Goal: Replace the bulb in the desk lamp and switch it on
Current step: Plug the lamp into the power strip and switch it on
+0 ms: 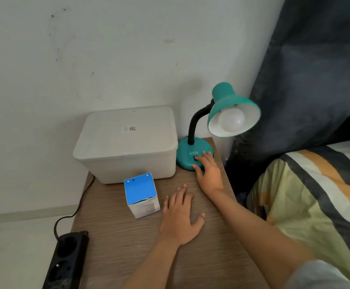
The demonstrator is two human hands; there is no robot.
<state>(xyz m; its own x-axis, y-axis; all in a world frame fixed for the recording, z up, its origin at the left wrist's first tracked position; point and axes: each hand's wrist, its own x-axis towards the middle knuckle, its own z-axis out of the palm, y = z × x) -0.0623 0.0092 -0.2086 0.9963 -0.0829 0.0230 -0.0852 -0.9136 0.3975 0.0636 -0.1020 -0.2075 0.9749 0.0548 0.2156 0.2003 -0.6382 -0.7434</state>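
Desk lamp (195, 157): right hand (208, 174), fingers extended, rests on base reaching switch (195, 158); left hand (180, 217) flat nearby, steadying.

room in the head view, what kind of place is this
Most likely a bedroom: a striped duvet lies right beside a small wooden bedside table holding a teal desk lamp.

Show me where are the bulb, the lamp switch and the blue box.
bulb (231, 119): head view, middle of the white globe.
lamp switch (195, 158): head view, black rocker on the teal base.
blue box (140, 190): head view, blue top flap.
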